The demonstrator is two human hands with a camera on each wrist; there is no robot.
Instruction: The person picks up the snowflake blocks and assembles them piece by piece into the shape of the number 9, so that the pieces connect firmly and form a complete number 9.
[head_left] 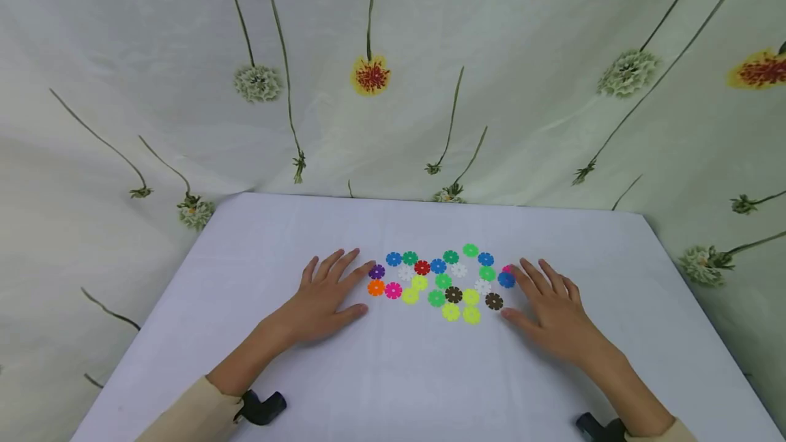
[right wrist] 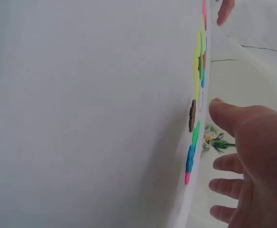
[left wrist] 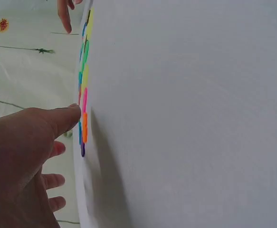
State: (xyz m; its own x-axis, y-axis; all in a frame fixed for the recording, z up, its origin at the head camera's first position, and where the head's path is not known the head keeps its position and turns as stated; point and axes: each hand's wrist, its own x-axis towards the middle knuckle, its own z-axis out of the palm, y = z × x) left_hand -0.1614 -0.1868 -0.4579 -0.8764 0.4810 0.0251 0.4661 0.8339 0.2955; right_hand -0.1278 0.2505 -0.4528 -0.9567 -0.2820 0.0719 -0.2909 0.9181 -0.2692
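Discs [head_left: 443,282] lie flat between the fingertips of left hand [head_left: 322,302] and right hand [head_left: 555,316], both spread, gripping nothing; light, low fingertip pressure should move edge discs without overlapping.

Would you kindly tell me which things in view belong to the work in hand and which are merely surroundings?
Likely in the work:
- notched coloured discs
- left hand
- right hand

Probably surroundings:
- white tabletop
- floral backdrop
- dark wrist devices

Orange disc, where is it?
In the head view, the orange disc lies near the left hand, just below the purple disc, beside a pink disc.
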